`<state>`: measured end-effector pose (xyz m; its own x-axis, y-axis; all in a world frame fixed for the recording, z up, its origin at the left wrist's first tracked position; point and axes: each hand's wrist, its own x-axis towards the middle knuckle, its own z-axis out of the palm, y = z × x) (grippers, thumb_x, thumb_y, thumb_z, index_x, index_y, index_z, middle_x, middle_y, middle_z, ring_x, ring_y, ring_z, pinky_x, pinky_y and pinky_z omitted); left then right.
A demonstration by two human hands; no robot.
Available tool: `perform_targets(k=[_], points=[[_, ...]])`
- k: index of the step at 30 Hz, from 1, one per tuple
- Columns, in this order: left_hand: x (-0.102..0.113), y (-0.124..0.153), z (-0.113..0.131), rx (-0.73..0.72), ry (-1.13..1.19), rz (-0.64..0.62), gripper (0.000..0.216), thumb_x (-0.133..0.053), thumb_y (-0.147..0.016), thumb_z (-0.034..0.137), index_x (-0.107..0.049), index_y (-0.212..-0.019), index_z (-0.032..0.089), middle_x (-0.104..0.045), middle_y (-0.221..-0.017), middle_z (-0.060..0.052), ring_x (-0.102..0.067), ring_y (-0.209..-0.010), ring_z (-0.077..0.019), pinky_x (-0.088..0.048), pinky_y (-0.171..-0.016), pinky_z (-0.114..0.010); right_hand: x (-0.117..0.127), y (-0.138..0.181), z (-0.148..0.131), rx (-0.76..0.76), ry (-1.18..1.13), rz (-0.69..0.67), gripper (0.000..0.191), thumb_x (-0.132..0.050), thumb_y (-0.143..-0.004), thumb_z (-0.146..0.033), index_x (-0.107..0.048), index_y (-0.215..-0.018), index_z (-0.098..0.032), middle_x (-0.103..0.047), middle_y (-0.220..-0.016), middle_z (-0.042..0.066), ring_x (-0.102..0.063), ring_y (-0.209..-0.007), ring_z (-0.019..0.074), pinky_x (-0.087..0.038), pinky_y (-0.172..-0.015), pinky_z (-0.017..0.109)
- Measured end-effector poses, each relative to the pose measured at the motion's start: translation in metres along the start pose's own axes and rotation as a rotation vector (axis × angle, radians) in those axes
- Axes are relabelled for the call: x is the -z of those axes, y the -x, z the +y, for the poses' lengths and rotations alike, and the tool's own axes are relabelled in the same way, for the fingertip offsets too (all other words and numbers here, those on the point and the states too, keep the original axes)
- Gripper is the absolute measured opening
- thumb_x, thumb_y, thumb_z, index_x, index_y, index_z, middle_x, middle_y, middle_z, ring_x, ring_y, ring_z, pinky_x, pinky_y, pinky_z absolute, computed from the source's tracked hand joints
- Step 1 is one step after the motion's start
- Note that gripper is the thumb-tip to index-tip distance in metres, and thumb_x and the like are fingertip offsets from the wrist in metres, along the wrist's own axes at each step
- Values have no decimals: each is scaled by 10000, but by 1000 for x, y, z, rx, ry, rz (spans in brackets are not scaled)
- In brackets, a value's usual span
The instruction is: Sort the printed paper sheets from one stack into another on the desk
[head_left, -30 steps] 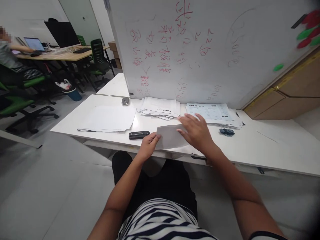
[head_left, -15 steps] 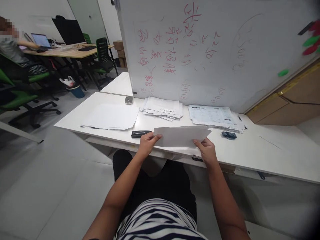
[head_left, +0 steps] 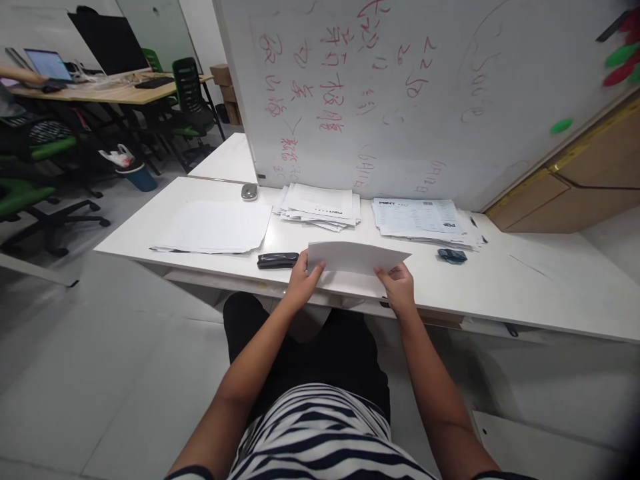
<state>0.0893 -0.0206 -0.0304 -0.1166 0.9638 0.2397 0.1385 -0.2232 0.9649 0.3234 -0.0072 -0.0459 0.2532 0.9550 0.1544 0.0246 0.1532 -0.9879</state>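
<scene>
Between my two hands, above the desk's front edge, is a sheet of white paper (head_left: 353,258), slightly bowed. Whether it is one sheet or more I cannot tell. My left hand (head_left: 304,275) pinches its left end, thumb in front and fingers behind. At the other end my right hand (head_left: 397,283) grips the lower right part in the same way. A black stapler (head_left: 277,261) lies on the desk just left of my left hand. Beyond the paper is a stack of printed white sheets (head_left: 320,205), and to its right another printed stack (head_left: 420,220).
Blank white sheets (head_left: 213,227) lie on the desk's left, with a grey computer mouse (head_left: 249,192) behind. A small dark crumpled item (head_left: 452,256) rests on the right. A whiteboard (head_left: 350,147) rises at the back, beside cardboard boxes (head_left: 565,180). A person's arm (head_left: 23,75) shows far left.
My hands have come slightly closer together, still gripping the paper. The paper is tilted more, showing a narrower face. The whole view has shifted a little.
</scene>
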Motion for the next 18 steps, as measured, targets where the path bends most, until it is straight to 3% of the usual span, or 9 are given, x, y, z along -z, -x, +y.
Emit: perform_targets(k=[7, 10, 13, 16, 18], points=[[2, 10, -2, -8, -153, 44, 274, -490, -899, 364, -531, -1132, 224, -638, -1054, -58, -595, -982, -182, -475, -864, -330, 0, 18, -3, -28, 329, -26, 440, -616, -772, -528, -627, -1010, -159, -717, -969, 102, -649, -940, 260, -496, -833, 391], [8, 15, 3, -69, -200, 51, 399, -521, -888, 360, -450, -1259, 231, -613, -1145, -77, -591, -1021, -175, -488, -854, -314, 9, 27, -7, -4, 468, -71, 430, -570, -807, -528, -654, -1010, -159, -721, -958, 104, -646, -951, 282, -481, -849, 406], [31, 12, 13, -226, -345, 102, 489, -512, -899, 358, -370, -1350, 236, -585, -1209, -91, -579, -1055, -169, -488, -862, -311, 21, 36, -14, -83, 365, -86, 426, -613, -784, -515, -660, -1036, -174, -720, -986, 90, -649, -926, 265, -501, -817, 385], [62, -3, 16, -349, -654, 130, 313, -437, -934, 365, -531, -1196, 223, -625, -1149, -77, -553, -1095, -194, -425, -945, -361, 27, 47, -19, -314, 135, -116, 442, -693, -712, -508, -661, -1001, -176, -715, -871, 64, -636, -677, 206, -530, -585, 334], [79, -16, 10, -314, -868, 100, 310, -381, -952, 389, -588, -1113, 224, -648, -1106, -70, -545, -1083, -219, -388, -942, -387, 25, 54, -20, -452, 22, -131, 448, -738, -665, -487, -658, -977, -175, -690, -776, 40, -568, -535, 158, -473, -426, 282]])
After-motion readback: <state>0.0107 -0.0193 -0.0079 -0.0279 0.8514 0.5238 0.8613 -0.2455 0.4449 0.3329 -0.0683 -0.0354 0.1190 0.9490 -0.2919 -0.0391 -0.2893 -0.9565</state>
